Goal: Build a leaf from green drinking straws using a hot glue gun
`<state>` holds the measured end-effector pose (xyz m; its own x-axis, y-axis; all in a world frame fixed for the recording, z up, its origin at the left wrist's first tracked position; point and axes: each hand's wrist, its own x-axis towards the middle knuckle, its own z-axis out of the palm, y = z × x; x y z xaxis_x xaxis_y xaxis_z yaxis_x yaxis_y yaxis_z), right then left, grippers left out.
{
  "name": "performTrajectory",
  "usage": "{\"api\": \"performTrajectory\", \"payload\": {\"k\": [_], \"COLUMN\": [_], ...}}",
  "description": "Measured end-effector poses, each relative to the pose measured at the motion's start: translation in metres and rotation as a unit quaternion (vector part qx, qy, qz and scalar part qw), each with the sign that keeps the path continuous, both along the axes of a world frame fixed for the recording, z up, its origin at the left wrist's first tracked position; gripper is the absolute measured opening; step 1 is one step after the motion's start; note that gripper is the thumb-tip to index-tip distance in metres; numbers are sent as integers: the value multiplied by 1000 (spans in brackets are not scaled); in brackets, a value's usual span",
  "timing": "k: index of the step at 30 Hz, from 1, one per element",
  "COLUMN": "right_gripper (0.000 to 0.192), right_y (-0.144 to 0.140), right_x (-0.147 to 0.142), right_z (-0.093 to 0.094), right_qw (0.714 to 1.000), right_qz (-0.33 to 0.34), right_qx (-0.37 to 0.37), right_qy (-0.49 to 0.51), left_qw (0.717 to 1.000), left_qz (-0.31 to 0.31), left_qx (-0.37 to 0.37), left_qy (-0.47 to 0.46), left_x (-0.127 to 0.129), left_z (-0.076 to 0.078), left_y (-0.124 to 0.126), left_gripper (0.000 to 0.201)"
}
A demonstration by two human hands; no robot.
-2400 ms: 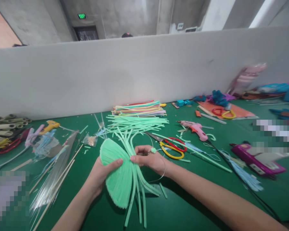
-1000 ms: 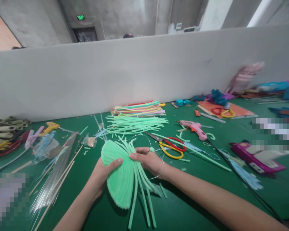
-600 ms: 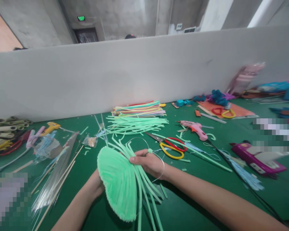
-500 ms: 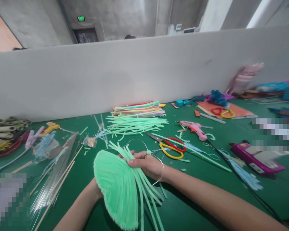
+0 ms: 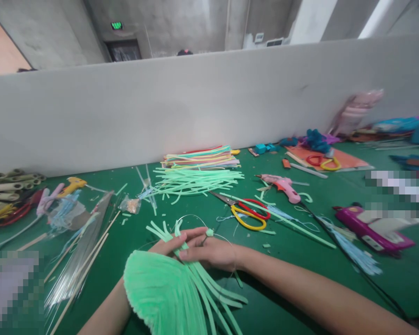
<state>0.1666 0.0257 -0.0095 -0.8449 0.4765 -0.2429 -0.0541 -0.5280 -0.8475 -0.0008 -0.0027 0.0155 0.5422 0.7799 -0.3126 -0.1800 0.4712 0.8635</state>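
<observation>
Low over the green surface (image 5: pixel 293 279), both hands grasp the green strip fan (image 5: pixel 160 293): right hand (image 5: pixel 209 251) pinches the gathered strips from above, left hand (image 5: pixel 167 243) mostly hidden beneath. Strips run toward the wearer.

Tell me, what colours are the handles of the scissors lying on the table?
In the head view, the scissors have one red handle and one yellow handle.

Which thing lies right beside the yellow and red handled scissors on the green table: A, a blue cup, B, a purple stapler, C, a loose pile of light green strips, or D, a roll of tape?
C: the pile of light green strips lies just behind the scissors, whose blade tip points at its edge.
</observation>
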Motion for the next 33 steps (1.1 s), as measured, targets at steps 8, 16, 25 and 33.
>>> {"api": "performTrajectory", "payload": {"k": [8,16,25,33], "right_gripper": [52,50,46,44], "right_y": [0,2,1,-1], "right_x": [-5,-5,-2,-1], "right_z": [-10,-13,-6,-3], "right_qw": [999,997,997,997], "right_qz": [-2,-20,-30,-29], "right_qx": [-31,-65,-71,-64], "right_qy": [31,30,11,22], "left_qw": [990,983,983,975], "left_qz": [47,71,170,221], "left_qx": [94,124,64,32], "left_qy": [91,112,34,-11], "left_x": [1,-7,-25,-34], "left_z": [4,-3,-16,-7], "left_y": [5,7,24,28], "left_gripper": [43,43,47,40]}}
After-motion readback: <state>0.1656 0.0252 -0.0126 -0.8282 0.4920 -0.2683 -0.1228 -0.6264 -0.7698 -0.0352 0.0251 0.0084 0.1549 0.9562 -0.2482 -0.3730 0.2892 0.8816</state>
